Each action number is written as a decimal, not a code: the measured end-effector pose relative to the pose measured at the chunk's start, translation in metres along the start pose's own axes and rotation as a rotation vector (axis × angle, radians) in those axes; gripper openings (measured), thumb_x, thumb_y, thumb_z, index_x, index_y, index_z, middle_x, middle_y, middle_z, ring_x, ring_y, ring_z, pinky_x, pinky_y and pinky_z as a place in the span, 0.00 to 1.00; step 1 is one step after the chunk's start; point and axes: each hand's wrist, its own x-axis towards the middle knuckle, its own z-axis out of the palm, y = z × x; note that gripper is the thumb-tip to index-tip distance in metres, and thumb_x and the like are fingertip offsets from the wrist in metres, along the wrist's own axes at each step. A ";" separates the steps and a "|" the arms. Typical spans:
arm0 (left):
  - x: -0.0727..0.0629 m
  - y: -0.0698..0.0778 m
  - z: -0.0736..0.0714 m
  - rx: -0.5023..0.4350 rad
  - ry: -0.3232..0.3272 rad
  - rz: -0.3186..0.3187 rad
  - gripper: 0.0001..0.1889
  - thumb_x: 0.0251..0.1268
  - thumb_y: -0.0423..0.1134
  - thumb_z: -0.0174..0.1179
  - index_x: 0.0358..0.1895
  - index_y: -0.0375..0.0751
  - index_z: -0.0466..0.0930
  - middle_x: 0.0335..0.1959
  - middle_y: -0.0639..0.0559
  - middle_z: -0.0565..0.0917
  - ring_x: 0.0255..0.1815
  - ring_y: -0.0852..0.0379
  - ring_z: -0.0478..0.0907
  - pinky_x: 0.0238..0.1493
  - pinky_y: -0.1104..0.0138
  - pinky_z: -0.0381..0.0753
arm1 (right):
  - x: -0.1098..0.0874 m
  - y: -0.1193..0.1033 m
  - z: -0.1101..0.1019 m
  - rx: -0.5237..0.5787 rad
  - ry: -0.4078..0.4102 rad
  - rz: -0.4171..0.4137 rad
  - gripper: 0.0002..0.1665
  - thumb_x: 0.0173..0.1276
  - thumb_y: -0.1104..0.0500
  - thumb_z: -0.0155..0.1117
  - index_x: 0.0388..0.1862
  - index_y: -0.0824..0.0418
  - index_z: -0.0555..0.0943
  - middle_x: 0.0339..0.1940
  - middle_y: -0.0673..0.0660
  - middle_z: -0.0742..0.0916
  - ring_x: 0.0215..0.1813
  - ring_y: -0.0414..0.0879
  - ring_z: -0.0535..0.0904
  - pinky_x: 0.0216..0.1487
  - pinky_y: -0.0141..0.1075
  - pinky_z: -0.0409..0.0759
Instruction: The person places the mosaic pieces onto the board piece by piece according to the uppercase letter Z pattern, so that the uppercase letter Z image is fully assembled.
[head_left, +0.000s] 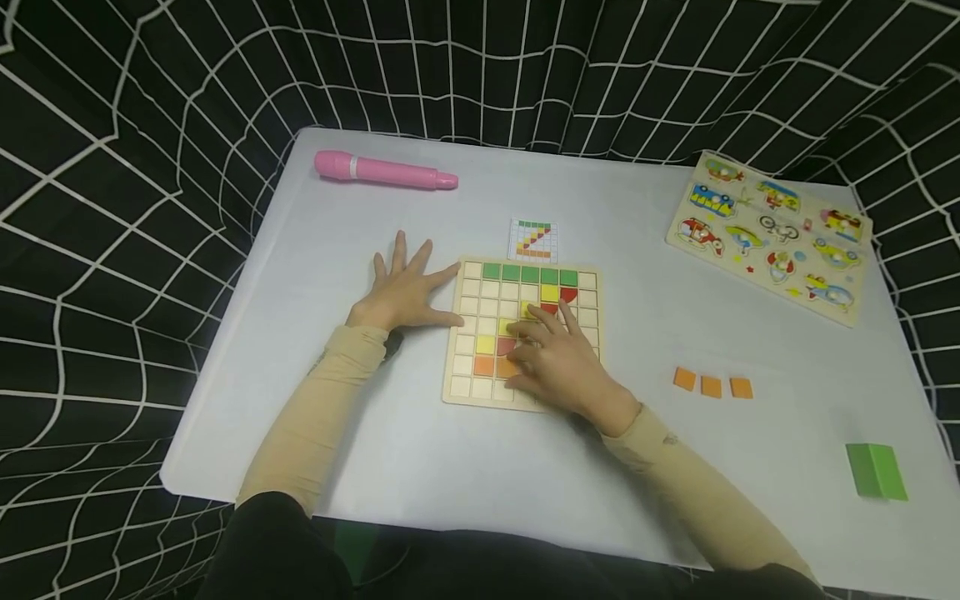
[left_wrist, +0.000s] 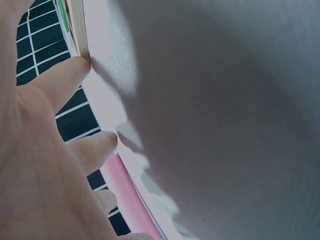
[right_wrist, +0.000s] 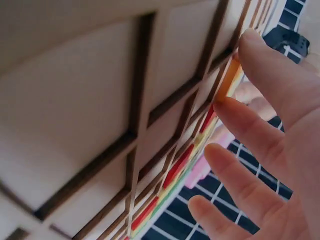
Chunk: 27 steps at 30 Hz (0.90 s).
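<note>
A wooden grid board (head_left: pixel 463 397) lies flat, with green, yellow, red and orange square tiles in some of its cells. My right hand (head_left: pixel 562 367) reaches over it from the right. Its thumb and index finger pinch opposite edges of an orange tile (right_wrist: pixel 229 77) at the second orange cell; the other fingers spread above the board. My left hand (head_left: pixel 401 296) lies splayed on the table at the left, its thumb and index fingertip touching the board's left edge. A pattern card (head_left: pixel 534 241) showing a coloured zigzag lies just behind the board. My right hand hides several lower cells.
Three orange tiles (head_left: pixel 711 386) lie in a row to the right. A green folded block (head_left: pixel 876 472) stands near the right edge. A vehicle puzzle board (head_left: pixel 802 279) lies back right, and a pink microphone-shaped object (head_left: pixel 390 172) back left. Dark grid-patterned cloth surrounds the white table (head_left: pixel 247 400).
</note>
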 end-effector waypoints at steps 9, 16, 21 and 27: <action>0.002 0.000 0.001 -0.001 -0.001 -0.008 0.52 0.57 0.75 0.63 0.83 0.66 0.52 0.88 0.40 0.36 0.83 0.28 0.15 0.78 0.25 0.28 | -0.023 0.028 -0.018 0.016 -0.021 0.123 0.22 0.58 0.43 0.80 0.46 0.54 0.91 0.65 0.58 0.86 0.76 0.66 0.72 0.78 0.75 0.54; 0.000 0.000 0.002 0.005 -0.004 -0.009 0.52 0.58 0.75 0.63 0.83 0.66 0.52 0.88 0.39 0.36 0.83 0.28 0.15 0.78 0.25 0.28 | -0.055 0.058 -0.030 0.025 0.023 0.270 0.31 0.52 0.44 0.83 0.52 0.58 0.90 0.67 0.62 0.84 0.77 0.70 0.68 0.77 0.77 0.53; 0.000 0.002 0.001 0.010 -0.001 -0.010 0.52 0.57 0.75 0.63 0.83 0.66 0.53 0.88 0.39 0.36 0.83 0.28 0.15 0.78 0.25 0.28 | -0.079 0.075 -0.040 0.030 0.044 0.358 0.32 0.51 0.46 0.83 0.53 0.59 0.88 0.69 0.65 0.82 0.76 0.73 0.67 0.76 0.79 0.51; -0.001 0.002 0.000 0.020 0.008 -0.007 0.52 0.57 0.75 0.63 0.83 0.65 0.53 0.88 0.38 0.37 0.83 0.27 0.15 0.77 0.24 0.29 | -0.112 0.096 -0.046 -0.006 0.061 0.445 0.32 0.50 0.48 0.84 0.52 0.61 0.88 0.67 0.68 0.82 0.73 0.77 0.67 0.72 0.82 0.52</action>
